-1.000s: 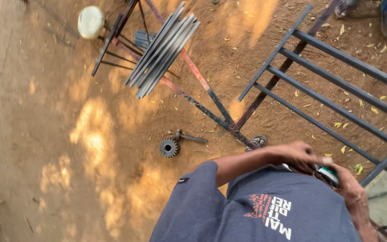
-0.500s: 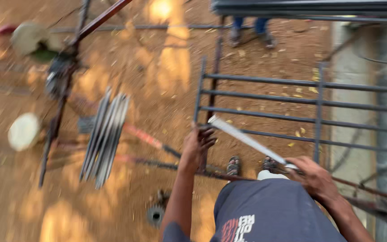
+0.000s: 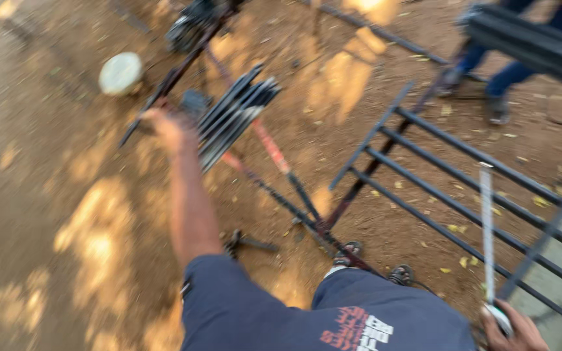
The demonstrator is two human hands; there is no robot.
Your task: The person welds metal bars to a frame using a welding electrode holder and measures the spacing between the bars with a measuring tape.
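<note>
My left hand (image 3: pixel 164 127) is stretched far out, right beside a dark slanted metal bar (image 3: pixel 154 110) and a bundle of flat grey metal strips (image 3: pixel 235 114). Motion blur hides whether its fingers grip the bar. At the bottom right, my right hand (image 3: pixel 515 328) is closed around a tape measure case. Its white blade (image 3: pixel 486 227) runs straight up across a dark barred metal gate frame (image 3: pixel 463 188) lying on the dirt.
A white round object (image 3: pixel 120 73) and a dark machine (image 3: pixel 193 26) sit at the back left. A red-painted rod (image 3: pixel 271 149) crosses the ground. A small metal part (image 3: pixel 248 242) lies near my sandalled feet (image 3: pixel 346 250). Another person's legs (image 3: pixel 508 71) stand at the top right.
My left arm has swung away from the gate frame and reached out to the strip bundle. The tape blade in my right hand now stands upright. The view has swung left.
</note>
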